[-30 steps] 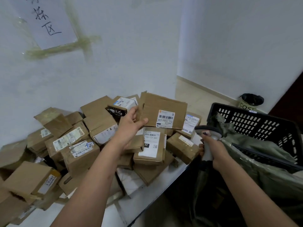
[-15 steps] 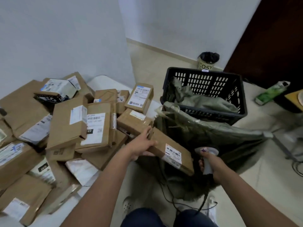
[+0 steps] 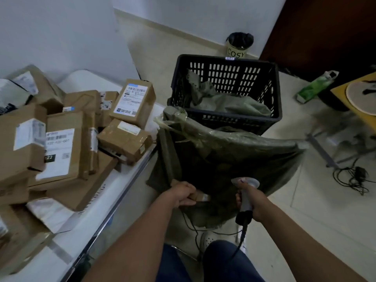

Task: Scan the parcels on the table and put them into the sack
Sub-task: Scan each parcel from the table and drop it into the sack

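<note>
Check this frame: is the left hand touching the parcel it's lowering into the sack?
Touching. The head view shows the left hand with fingers curled round the parcel at the sack mouth.

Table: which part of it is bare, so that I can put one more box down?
The table is bare along its near edge, between the parcel pile and the sack, and at the far corner by the wall. The left side is crowded with stacked boxes.

bare forearms, blue jeans (image 3: 175,263), white perforated shoe (image 3: 207,240).
</note>
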